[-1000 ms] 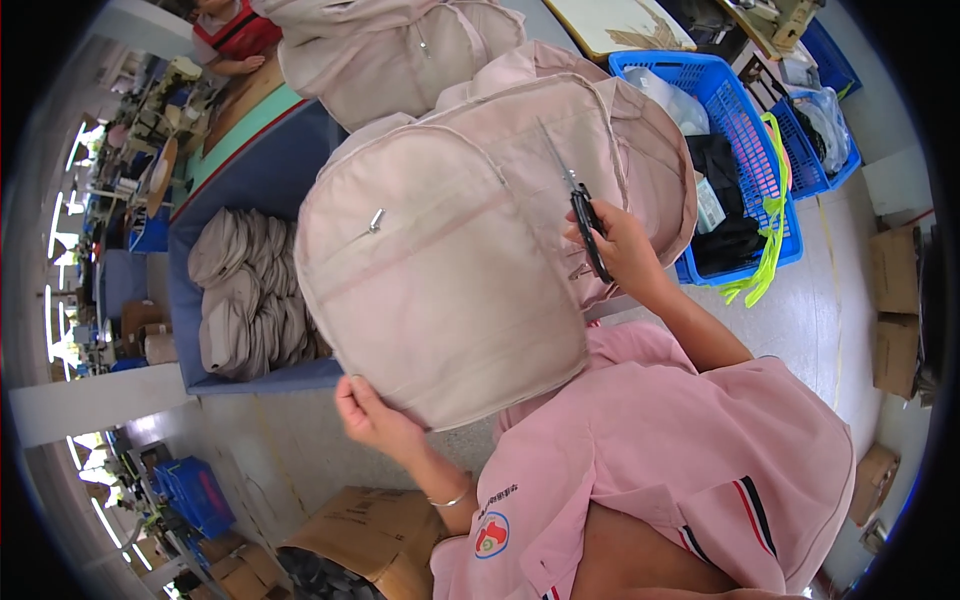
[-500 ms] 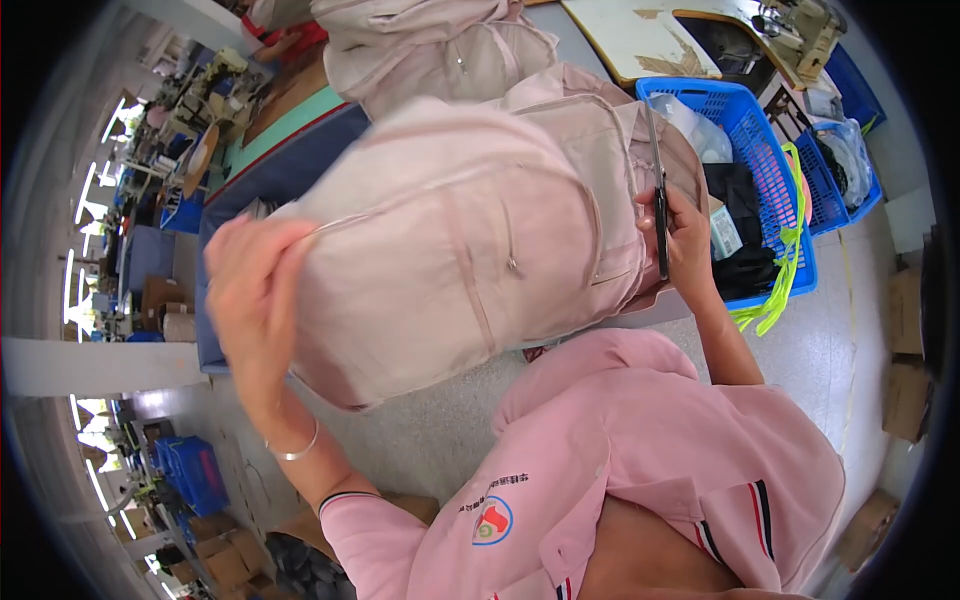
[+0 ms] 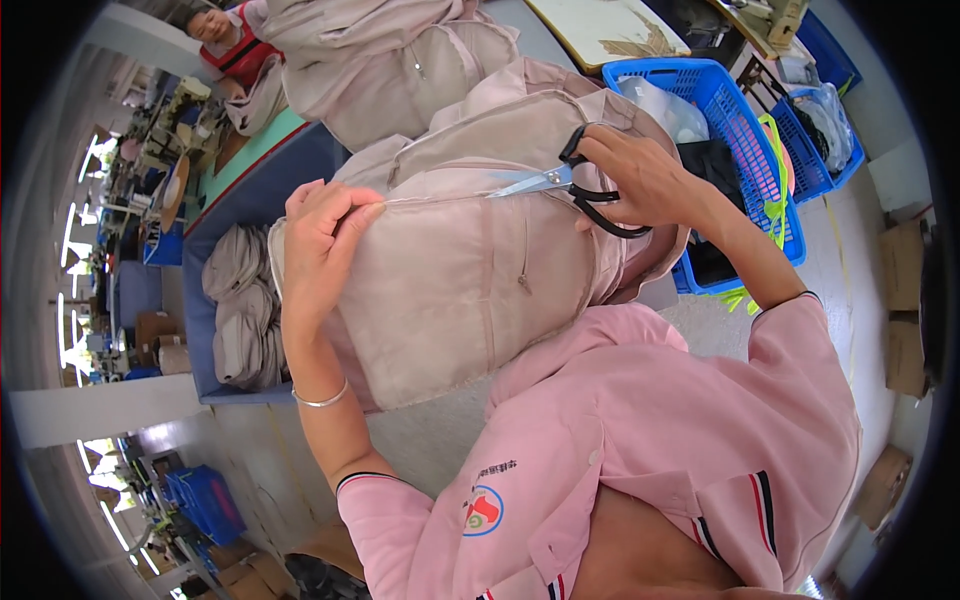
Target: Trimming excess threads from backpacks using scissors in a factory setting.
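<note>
A pale pink-beige fabric backpack [image 3: 430,290] lies spread out in front of me, with a short zipper on its panel. My left hand [image 3: 325,235] pinches the backpack's upper seam edge between thumb and fingers. In my right hand [image 3: 635,170] is a pair of scissors [image 3: 545,181] with black handles, my fingers through the loops. Its blades point left along the seam and look closed or nearly so. The tips rest near the edge, a little right of the pinched spot. Any thread there is too fine to make out.
Behind lies a heap of similar backpacks [image 3: 385,60]. A blue-grey bin [image 3: 200,330] at the left holds several folded pieces. On the right stands a blue plastic basket [image 3: 745,110] with plastic bags, black material and neon-yellow cords. Another person [image 3: 240,45] works at the far left.
The scissors swung from upright at the right to pointing left over the seam. My left hand moved right and now pinches the edge. The backpack's raised flap has come down.
</note>
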Motion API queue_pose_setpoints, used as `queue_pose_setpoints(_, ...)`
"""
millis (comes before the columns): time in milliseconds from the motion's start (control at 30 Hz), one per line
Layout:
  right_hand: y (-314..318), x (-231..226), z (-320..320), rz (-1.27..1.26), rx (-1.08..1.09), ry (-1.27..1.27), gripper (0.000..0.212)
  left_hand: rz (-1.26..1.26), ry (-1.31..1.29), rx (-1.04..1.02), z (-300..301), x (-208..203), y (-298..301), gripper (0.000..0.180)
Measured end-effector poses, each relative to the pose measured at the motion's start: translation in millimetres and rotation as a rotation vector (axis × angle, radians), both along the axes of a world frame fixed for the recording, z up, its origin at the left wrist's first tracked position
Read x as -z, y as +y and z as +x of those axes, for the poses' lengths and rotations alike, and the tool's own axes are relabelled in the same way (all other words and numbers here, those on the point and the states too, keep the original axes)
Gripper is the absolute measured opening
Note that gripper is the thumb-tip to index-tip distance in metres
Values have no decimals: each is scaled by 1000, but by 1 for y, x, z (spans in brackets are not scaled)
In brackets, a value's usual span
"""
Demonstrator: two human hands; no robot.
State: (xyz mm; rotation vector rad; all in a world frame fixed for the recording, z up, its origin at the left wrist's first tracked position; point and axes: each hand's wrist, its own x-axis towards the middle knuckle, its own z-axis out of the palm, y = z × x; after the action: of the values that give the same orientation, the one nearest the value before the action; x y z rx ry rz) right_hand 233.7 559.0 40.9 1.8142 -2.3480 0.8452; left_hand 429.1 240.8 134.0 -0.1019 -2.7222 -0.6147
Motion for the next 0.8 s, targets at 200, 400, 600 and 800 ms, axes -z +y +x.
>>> queue_pose_setpoints(200,-41,-6,-19,44,-191,40,55,29,0,-5,1,6,-4,9)
queue_pose_setpoints(400,-58,-2,-13,150,-234,-38,49,49,-17,-37,6,10,-8,9)
queue_pose_setpoints(600,-56,4,-7,149,-235,-85,54,68,-55,-40,7,15,-12,8)
queue_pose_setpoints(800,-57,5,-10,168,-222,-54,49,87,-37,-29,4,19,-14,7)
